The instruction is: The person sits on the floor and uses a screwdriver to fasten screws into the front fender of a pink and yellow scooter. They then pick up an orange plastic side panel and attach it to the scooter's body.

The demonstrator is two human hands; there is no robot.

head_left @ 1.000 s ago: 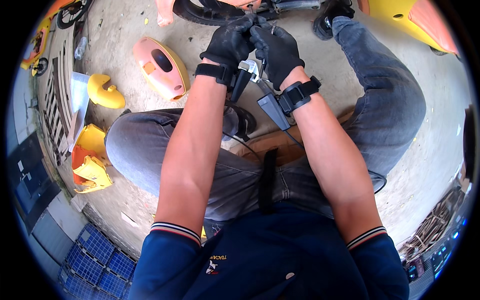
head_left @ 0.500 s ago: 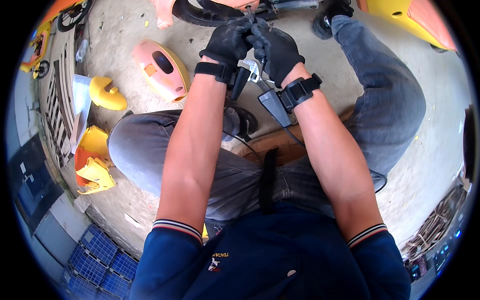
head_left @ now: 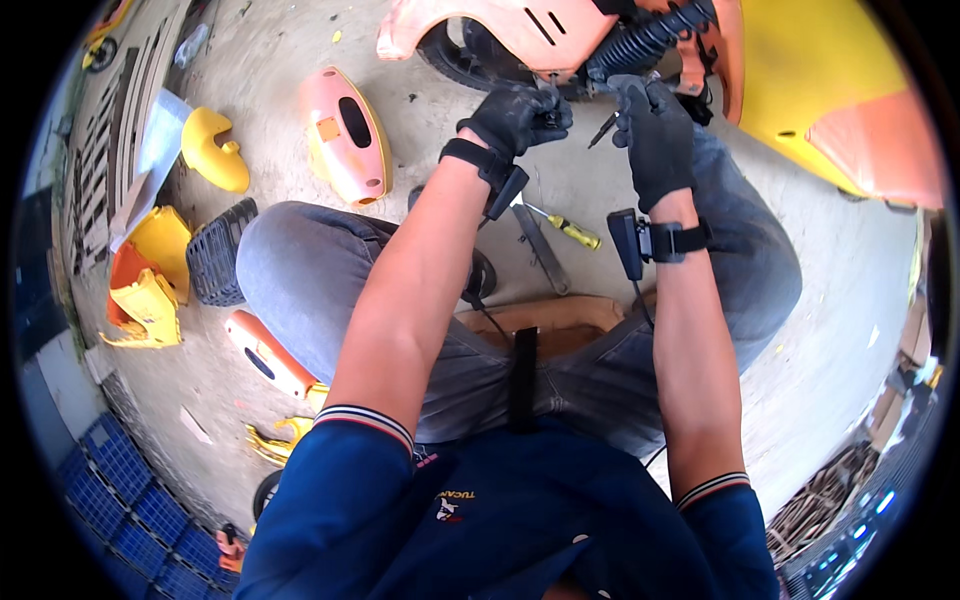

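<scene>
My left hand [head_left: 518,120], in a black glove, is closed with its fingers curled together just below the pink body panel [head_left: 545,35] of a small motorbike. What its fingertips hold, if anything, is hidden. To the right, my right hand [head_left: 656,145], also gloved, grips a thin dark rod-like tool [head_left: 602,131] that sticks out toward the left. Above that hand is the bike's black coil-spring shock absorber [head_left: 650,45]. Between my forearms an adjustable wrench [head_left: 541,250] and a screwdriver with a yellow handle [head_left: 575,232] lie on the concrete.
A pink-and-yellow cover [head_left: 345,140] and a curved yellow part [head_left: 215,150] lie to the left. Broken yellow-and-orange panels [head_left: 150,285] and a black plastic basket [head_left: 220,255] sit by my left knee. A large yellow-and-pink body [head_left: 820,85] stands at the right. Blue crates [head_left: 120,470] are at lower left.
My hands, together at the bike before, are now apart, the right one farther right with the thin tool. The view has shifted, showing more of the bike, wrench and screwdriver.
</scene>
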